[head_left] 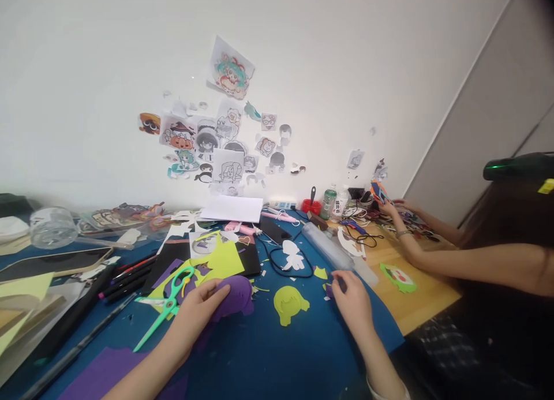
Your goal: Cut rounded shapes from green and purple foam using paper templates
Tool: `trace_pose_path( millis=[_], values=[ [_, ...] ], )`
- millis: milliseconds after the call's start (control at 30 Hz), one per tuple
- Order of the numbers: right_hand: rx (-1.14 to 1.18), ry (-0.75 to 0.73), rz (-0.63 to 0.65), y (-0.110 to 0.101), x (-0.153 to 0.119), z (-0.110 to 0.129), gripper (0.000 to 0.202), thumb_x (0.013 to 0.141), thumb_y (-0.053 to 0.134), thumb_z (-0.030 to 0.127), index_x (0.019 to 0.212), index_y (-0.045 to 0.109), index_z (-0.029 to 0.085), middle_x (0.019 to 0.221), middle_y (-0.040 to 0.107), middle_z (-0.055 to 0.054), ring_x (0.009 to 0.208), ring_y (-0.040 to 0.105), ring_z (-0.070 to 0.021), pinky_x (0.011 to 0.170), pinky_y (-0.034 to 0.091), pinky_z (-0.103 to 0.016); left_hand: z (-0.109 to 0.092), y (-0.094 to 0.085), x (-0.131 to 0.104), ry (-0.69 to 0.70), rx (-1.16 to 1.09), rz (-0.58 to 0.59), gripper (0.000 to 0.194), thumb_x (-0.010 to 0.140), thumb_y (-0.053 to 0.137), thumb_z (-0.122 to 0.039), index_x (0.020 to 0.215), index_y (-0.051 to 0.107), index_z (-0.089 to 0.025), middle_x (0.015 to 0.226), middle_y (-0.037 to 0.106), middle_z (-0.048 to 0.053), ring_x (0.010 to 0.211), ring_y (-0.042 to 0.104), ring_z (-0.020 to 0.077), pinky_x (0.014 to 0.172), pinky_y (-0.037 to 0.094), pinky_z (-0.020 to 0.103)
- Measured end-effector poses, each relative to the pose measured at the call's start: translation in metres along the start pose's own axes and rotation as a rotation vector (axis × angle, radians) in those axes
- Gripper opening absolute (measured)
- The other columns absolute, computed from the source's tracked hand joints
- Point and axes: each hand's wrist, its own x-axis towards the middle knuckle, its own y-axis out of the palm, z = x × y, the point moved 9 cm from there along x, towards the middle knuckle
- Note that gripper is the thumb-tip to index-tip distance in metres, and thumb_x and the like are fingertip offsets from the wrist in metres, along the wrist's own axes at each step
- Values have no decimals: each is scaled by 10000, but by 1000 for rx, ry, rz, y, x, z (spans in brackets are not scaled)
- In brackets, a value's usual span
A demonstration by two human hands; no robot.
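In my left hand (203, 305) a purple foam-like cutout (237, 293) is pinched by its left edge, just above the blue table cover. Out to the right, my right hand (352, 299) is curled with thumb and fingertips apart, and I see nothing held in it. Small purple scraps (328, 291) and a yellow scrap (320, 272) lie beside its fingertips. Between my hands rests a yellow-green cutout (289, 305) with a rounded head shape. Green-handled scissors (170, 305) lie spread apart to the left of my left hand, partly over yellow sheets (225, 261).
Purple sheet (116, 377) covers the lower left. Markers (134, 276), a white figure cutout (293, 254), a black cable (270, 255) and a clear plastic roll (328, 247) surround the work area. Bottles (329, 201) stand by the wall. A co-worker's arms (433, 255) reach in from the right.
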Motion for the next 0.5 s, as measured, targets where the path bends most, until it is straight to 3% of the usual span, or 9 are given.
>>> trace_pose_path(
  millis=[67,167,367,500],
  values=[
    [-93,101,110,4,-3,-22,208,767,428,265,819,614,188,859,598,-62,807,546,-221,706,433,-324,-1,0,-2,0,-16,-20,437,584,637,-519,832,658,-160,822,698,67,773,634,249,684,498,315],
    [-202,127,221,11,-9,-33,254,769,461,349,854,630,179,884,581,-82,840,541,-238,734,420,-331,-5,-4,-4,23,-76,-59,436,558,668,-494,841,654,-163,832,696,71,796,630,252,685,502,311],
    [-243,196,267,17,-10,-38,280,749,500,386,866,614,160,885,565,-102,856,537,-252,759,410,-342,0,-9,-2,-21,-103,-75,399,544,696,-442,832,580,-191,672,645,4,608,596,166,497,458,222],
    [-215,198,266,19,-10,-42,271,741,506,380,863,602,159,876,564,-98,852,538,-252,769,410,-348,0,-10,-2,-14,-121,-87,387,560,675,-437,828,545,-189,661,609,-17,579,563,131,496,439,203]
  ],
)
